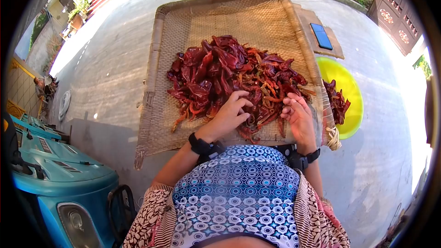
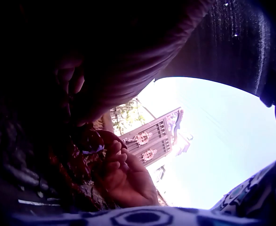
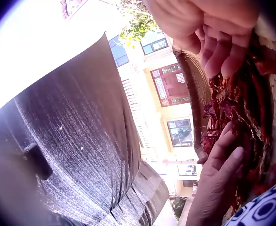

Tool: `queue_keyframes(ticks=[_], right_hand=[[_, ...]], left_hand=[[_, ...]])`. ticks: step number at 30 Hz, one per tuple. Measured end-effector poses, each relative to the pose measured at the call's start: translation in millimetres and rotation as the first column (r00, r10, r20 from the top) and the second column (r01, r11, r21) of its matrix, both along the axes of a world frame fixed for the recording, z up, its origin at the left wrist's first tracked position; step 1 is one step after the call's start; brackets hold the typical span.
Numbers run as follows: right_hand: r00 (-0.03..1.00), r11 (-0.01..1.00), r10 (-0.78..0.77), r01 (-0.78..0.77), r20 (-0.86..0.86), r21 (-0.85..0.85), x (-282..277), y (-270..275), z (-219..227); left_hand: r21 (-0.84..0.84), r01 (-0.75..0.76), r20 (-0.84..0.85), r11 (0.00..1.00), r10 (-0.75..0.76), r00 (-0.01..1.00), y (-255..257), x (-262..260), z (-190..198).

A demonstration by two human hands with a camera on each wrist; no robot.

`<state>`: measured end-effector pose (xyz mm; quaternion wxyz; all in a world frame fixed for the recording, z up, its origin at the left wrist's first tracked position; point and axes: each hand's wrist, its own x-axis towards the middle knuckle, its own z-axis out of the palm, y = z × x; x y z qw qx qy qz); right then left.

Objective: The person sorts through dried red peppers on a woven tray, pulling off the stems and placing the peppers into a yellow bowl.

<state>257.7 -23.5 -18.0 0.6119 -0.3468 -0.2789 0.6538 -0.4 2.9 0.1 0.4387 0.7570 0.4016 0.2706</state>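
A heap of dried red chili peppers (image 1: 211,71) lies on a woven mat (image 1: 220,16) with raised edges. My left hand (image 1: 229,115) is over the near side of the heap, its fingers bent loosely and its thumb apart from them. In the right wrist view the left hand's (image 3: 218,172) fingertips are right at the peppers (image 3: 220,110). My right hand (image 1: 298,117) is at the heap's near right edge, palm turned inward and fingers loosely curled, with no pepper showing between them. The left wrist view is mostly dark around the left hand's fingertips (image 2: 72,80).
A yellow-green bowl (image 1: 353,92) with more red peppers stands right of the mat, partly under its edge. Beyond it a blue phone (image 1: 321,36) lies on cardboard (image 1: 337,49). At the left is a teal vehicle (image 1: 64,174). Concrete ground (image 1: 110,78) surrounds the mat.
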Motion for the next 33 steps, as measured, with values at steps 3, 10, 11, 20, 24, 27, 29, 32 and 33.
queue_keyframes(ticks=[3,10,11,20,24,27,29,32,33], right_hand=[[0.999,0.999,-0.037,0.037,-0.008,-0.026,-2,0,0],[0.998,0.998,-0.05,0.049,-0.042,-0.026,1,1,-4],[0.999,0.999,-0.03,0.029,-0.044,-0.015,1,2,-4],[0.971,0.978,-0.161,0.133,-0.178,-0.161,4,4,-6],[0.984,0.989,-0.097,0.078,-0.148,-0.126,6,5,-8],[0.991,0.998,-0.051,0.045,-0.122,-0.054,4,5,-8],[0.988,0.995,-0.094,0.088,-0.122,-0.054,1,4,-7],[0.984,0.995,-0.097,0.092,-0.149,-0.04,2,4,-9],[0.986,0.995,-0.091,0.086,-0.142,-0.042,2,4,-8]], left_hand=[[0.018,0.018,0.011,1.0,-0.018,1.0,2,-3,-5],[-0.023,-0.003,0.0,1.0,0.003,1.0,0,-3,2],[-0.02,0.004,0.001,1.0,-0.004,1.0,0,-4,1],[0.013,0.025,-0.018,1.0,-0.024,1.0,3,-4,-6],[0.01,0.016,-0.024,1.0,-0.016,1.0,2,-3,-2],[0.002,-0.008,0.006,1.0,0.008,1.0,2,-2,-6],[-0.011,-0.012,0.004,1.0,0.012,1.0,1,-1,-4],[-0.021,-0.013,-0.004,1.0,0.013,1.0,1,-1,-3],[-0.023,-0.012,-0.007,1.0,0.012,1.0,1,-1,-4]])
